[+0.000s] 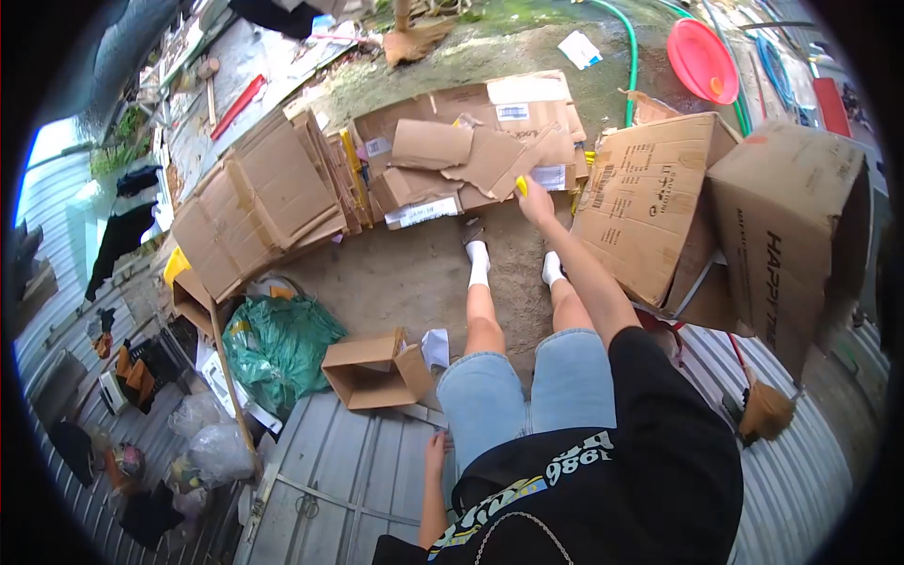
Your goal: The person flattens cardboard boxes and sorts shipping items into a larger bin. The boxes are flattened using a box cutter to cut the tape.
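My right hand is stretched forward over a pile of torn cardboard pieces. Its fingers are wrapped around a small yellow tool, of which only one end shows. Beneath it lies a flattened cardboard box with white labels. Low beside my thigh, my left hand rests by the grey metal sheet, holding nothing I can see, its fingers loosely extended.
Flattened cartons are stacked to the left. Large boxes stand at the right. A green plastic bag and a small open carton lie nearer. A green hose and red basin are behind.
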`<state>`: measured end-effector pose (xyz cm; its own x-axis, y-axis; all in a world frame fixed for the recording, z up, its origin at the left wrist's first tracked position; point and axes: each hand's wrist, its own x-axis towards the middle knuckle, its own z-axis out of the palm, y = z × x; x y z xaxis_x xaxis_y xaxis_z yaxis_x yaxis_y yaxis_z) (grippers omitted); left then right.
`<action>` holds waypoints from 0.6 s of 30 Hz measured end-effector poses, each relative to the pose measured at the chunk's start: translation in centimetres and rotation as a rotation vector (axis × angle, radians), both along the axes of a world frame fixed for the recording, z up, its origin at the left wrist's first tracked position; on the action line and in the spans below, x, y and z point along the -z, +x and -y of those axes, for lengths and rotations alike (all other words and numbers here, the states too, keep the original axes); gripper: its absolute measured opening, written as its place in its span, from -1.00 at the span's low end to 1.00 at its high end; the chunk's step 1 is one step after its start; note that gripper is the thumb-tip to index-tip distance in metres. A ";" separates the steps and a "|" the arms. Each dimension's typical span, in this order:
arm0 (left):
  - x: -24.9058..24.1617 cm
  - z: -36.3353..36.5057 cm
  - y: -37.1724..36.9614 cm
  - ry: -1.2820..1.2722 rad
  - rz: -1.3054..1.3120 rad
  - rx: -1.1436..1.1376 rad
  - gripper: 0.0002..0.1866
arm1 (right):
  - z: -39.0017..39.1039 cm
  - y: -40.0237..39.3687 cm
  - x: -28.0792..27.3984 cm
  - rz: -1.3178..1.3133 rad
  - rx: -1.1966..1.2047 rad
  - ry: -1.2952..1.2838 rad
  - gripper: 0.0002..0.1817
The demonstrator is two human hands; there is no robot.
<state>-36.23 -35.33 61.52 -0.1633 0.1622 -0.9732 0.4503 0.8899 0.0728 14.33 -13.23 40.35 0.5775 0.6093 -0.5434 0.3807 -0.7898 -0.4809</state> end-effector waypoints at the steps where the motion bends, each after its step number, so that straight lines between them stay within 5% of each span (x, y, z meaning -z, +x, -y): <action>1: 0.2 -1.0 0.5 0.035 0.004 0.030 -0.72 | 1.5 0.1 -2.5 0.029 -0.004 0.057 -0.65; 6: 0.9 -5.4 3.4 0.124 0.056 0.139 -0.73 | 10.1 4.0 -16.2 0.011 -0.017 0.418 -0.69; 12: 3.1 -9.6 7.8 0.151 0.199 0.321 -0.73 | 23.3 11.5 -40.3 0.577 0.165 0.546 -0.68; 16: 4.1 -11.2 12.3 0.189 0.184 0.473 -0.73 | 31.7 17.4 -46.4 0.990 0.395 0.517 -0.78; 18: 3.9 -11.5 14.3 0.207 0.218 0.503 -0.74 | 35.1 21.7 -47.9 0.833 0.590 0.376 -0.82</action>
<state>-21.95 -23.87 57.66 0.1839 0.3584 -0.9153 0.7687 0.5279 0.3611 36.00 -48.29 88.30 0.9344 0.1606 0.3178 0.3084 -0.8112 -0.4968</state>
